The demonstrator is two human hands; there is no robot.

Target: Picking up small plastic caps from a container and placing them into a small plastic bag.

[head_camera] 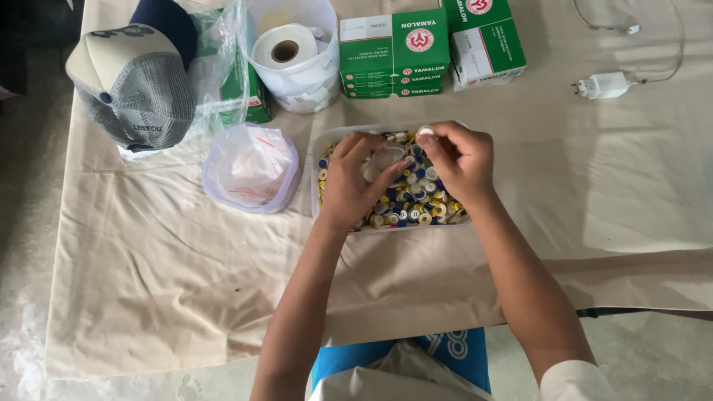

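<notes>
A clear rectangular tray (319, 145) full of small round buttons (412, 204) in yellow, blue and white stands on a table covered with beige cloth (186, 252). My left hand (353, 178) rests over the tray and holds a small clear plastic bag (382, 157) between thumb and fingers. My right hand (457, 160) hovers over the tray's right half and pinches a white button (425, 131) at its fingertips, just above the bag's mouth.
A clear round tub of small plastic bags (251, 169) sits left of the tray. Behind are a grey cap (134, 82), a white container with a paper roll (291, 52), green and white boxes (394, 52) and a white charger (605, 84).
</notes>
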